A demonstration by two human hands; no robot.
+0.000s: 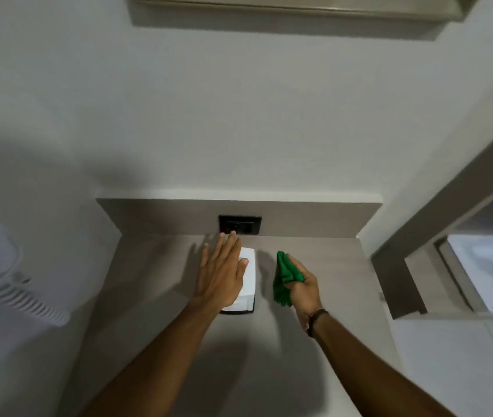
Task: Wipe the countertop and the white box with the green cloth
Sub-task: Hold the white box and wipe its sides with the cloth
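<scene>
**Loose box, bunched cloth, socket close behind**

Nearest the person, the right hand (307, 291) is curled round the green cloth (284, 278). The cloth is bunched into a wad and hangs from the fist close above the countertop (335, 266), just to the right of the white box (246, 284). The left hand (222, 272) lies flat over the left part of the box, fingers straight. Whether it bears down on the box or only hovers cannot be told. The box sits mid-counter, toward the back.

The first risk is the box itself. It looks light, so a sideways stroke against it would probably push it along the counter unless the left palm really pins it.

The second risk is coverage. A wadded cloth touches only a narrow strip and may leave unwiped bands. The left palm also hides much of the box top, which would be missed unless that hand shifts.

Farther back, a black socket (240, 224) is set in the backsplash just beyond the left fingertips. It cannot be told whether the cloth is damp, but if it is, a stroke carried that far could bring moisture to the socket.
</scene>
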